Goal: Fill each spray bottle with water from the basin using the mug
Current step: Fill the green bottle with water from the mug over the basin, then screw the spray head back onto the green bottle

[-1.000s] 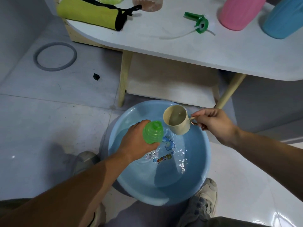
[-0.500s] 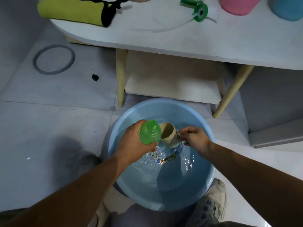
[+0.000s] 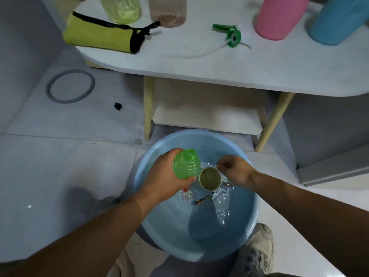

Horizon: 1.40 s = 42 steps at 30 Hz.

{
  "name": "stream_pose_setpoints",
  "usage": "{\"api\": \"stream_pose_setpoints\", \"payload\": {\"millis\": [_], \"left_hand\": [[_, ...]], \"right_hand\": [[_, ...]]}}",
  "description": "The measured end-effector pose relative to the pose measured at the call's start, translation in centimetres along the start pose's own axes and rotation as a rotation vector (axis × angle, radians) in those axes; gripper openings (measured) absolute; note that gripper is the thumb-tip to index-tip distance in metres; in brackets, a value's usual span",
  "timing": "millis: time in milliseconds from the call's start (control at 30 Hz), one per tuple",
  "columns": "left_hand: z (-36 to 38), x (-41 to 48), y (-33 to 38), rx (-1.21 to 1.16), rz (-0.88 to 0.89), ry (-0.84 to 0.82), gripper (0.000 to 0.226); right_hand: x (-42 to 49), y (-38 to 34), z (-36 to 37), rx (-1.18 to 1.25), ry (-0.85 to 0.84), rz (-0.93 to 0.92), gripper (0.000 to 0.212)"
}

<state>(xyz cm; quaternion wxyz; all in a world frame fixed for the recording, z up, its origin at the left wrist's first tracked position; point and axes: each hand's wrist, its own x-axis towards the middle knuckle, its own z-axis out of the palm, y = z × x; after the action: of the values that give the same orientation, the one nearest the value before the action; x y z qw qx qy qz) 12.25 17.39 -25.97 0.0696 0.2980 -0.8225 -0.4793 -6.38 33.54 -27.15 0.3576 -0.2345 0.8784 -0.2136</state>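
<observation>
No text here can be read with any confidence. The only printing in view sits on the inside bottom of the blue basin (image 3: 169, 236). It is a small cartoon figure (image 3: 186, 193) in white and pink, with a short slanted strip of coloured lettering (image 3: 202, 201) in orange, yellow and blue just to its right. The characters are too small and too blurred under the rippling water (image 3: 221, 198) to make out

Pale floor tiles (image 3: 60, 176) meet a grey wall (image 3: 20, 47) at left; a white rounded surface (image 3: 259, 66) stands on wooden legs (image 3: 148, 108) over a shelf (image 3: 207, 116).
</observation>
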Motion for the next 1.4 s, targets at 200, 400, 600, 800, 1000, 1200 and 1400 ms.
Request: {"api": "stream_pose_setpoints", "payload": {"millis": [200,400,600,800,1000,1200,1400], "left_hand": [[-2.1,0.3,4.0,0.005,0.089,-0.026,0.071],[-5.7,-0.2,9.2,-0.065,0.173,-0.033,0.068],[-10.5,0.0,14.7,-0.061,0.259,-0.008,0.07],[-14.7,1.7,18.8,-0.086,0.274,0.05,0.071],[-16.5,4.4,19.7,-0.122,0.255,0.126,0.073],[-16.6,6.5,19.8,-0.139,0.257,0.125,0.071],[-16.2,8.0,19.9,-0.138,0.27,0.115,0.068]], "right_hand": [[-3.1,-5.5,-5.2,0.161,0.029,-0.15,0.019],[-9.9,-11.6,-12.2,0.265,0.033,-0.343,0.017],[-12.5,-15.7,-17.7,0.438,0.163,-0.39,0.022],[-8.9,-19.0,-20.1,0.55,0.241,-0.177,0.034],[-2.4,-21.8,-21.3,0.651,0.351,0.074,0.05],[1.2,-23.0,-22.3,0.439,0.488,0.102,0.052],[2.6,-23.2,-22.0,0.36,0.441,0.114,0.042]]}}
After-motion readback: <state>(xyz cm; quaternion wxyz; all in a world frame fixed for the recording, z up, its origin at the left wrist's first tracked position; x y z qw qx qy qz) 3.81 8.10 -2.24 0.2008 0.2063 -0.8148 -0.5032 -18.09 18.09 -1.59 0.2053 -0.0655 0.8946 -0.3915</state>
